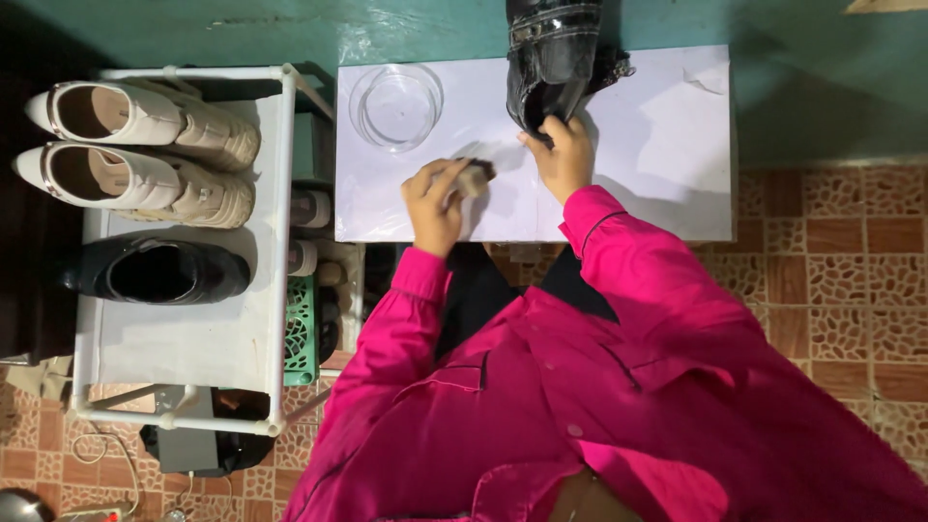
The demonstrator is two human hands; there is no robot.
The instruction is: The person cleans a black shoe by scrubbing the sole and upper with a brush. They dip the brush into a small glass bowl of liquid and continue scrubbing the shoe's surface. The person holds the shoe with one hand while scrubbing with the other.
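A glossy black boot (553,60) stands on the white tabletop (657,145) against the green wall. My right hand (559,155) grips the boot at its near lower end. My left hand (435,198) is closed around a small brush (474,177) with a pale body and dark bristles, held just above the tabletop to the left of the boot. Both arms wear bright pink sleeves.
A clear round plastic lid or dish (395,104) lies on the table's far left. To the left stands a white shoe rack (184,338) holding a cream pair of shoes (145,145) and one black shoe (159,271). A green basket (302,333) sits beneath.
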